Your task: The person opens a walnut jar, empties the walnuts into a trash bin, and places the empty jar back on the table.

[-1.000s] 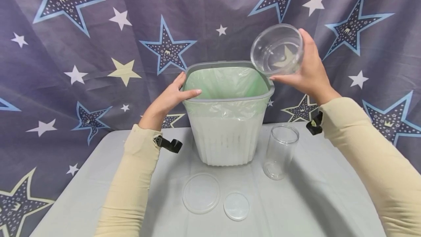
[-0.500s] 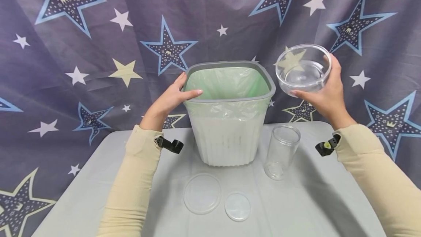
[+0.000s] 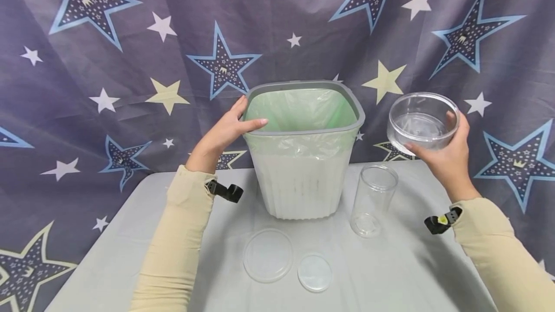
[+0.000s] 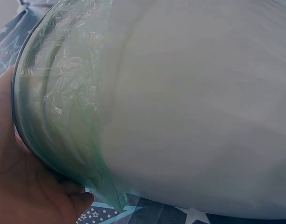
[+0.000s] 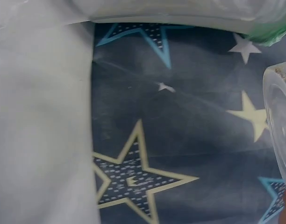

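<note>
A white trash bin (image 3: 299, 187) with a grey rim and a green liner bag (image 3: 299, 107) stands upright at mid-table. My left hand (image 3: 222, 133) holds the bin's left rim, thumb over the front edge; the left wrist view shows the fingers (image 4: 77, 203) reaching round beside the folded-over bag. Off to the bin's right, raised above the table, my right hand (image 3: 448, 160) grips a clear round container (image 3: 418, 126) by its side, mouth upward and without a lid. Only the container's base edge (image 5: 279, 126) shows in the right wrist view.
A tall clear jar (image 3: 374, 201) stands right of the bin. In front lie a larger clear lid (image 3: 268, 256) and a smaller one (image 3: 314, 273). Behind the grey-covered table (image 3: 225, 273) hangs a star-patterned curtain (image 3: 130, 8).
My right hand has brought the clear container down and to the right, away from the bin's rim, turning its mouth from tilted to upward. The left hand stays on the rim.
</note>
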`<state>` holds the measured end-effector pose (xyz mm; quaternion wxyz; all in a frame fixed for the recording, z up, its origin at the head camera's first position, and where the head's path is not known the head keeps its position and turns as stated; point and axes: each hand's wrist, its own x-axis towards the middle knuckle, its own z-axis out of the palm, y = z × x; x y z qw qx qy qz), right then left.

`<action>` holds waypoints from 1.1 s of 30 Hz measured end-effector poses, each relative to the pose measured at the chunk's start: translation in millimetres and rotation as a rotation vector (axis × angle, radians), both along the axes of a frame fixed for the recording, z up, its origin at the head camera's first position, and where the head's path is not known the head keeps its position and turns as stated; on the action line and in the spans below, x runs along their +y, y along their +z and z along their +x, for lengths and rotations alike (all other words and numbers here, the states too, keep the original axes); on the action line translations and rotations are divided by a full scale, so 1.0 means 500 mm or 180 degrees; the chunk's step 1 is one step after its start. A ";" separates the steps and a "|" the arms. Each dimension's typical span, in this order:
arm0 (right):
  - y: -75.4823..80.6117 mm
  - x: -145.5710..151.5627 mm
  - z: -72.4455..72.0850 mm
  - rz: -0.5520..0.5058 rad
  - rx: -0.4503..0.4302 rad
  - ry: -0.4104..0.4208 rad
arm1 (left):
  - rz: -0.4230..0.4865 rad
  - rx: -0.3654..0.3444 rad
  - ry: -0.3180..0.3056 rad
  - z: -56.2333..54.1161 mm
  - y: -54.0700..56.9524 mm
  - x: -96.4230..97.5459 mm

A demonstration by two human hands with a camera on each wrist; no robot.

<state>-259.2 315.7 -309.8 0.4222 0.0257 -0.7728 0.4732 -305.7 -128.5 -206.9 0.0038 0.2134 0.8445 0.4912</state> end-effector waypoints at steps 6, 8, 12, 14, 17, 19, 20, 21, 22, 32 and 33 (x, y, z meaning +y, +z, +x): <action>-0.065 0.014 0.007 -0.0132 -0.0182 -0.0120 | 0.0047 -0.0004 -0.0007 0.000 0.000 -0.001; -0.087 0.016 0.011 -0.0198 -0.0304 -0.0159 | 0.0042 -0.0018 -0.0006 0.000 0.000 0.000; -0.126 0.016 0.015 -0.0344 -0.0475 -0.0214 | 0.0044 -0.0026 -0.0010 0.000 0.001 0.002; -0.143 0.014 0.015 -0.0395 -0.0505 -0.0193 | 0.0044 -0.0032 -0.0001 0.001 0.001 0.003; -0.167 0.012 0.011 -0.0434 -0.0522 -0.0149 | 0.0035 -0.0033 0.0015 0.001 0.002 0.002; -0.183 0.011 0.007 -0.0410 -0.0536 -0.0106 | 0.0032 -0.0047 0.0026 0.002 0.002 0.001; -0.191 0.010 0.004 -0.0397 -0.0537 -0.0082 | 0.0035 -0.0051 0.0030 0.001 0.002 0.000; -0.198 0.010 0.002 -0.0387 -0.0551 -0.0062 | 0.0037 -0.0054 0.0031 0.001 0.001 0.000; -0.206 0.009 -0.001 -0.0375 -0.0575 -0.0049 | 0.0039 -0.0055 0.0033 0.001 0.001 -0.001; -0.240 0.003 -0.007 -0.0375 -0.1171 0.0211 | 0.0049 -0.0018 0.0019 0.000 0.000 -0.002; -0.242 0.003 -0.008 -0.0360 -0.1210 0.0262 | 0.0046 -0.0017 0.0023 0.000 0.000 -0.003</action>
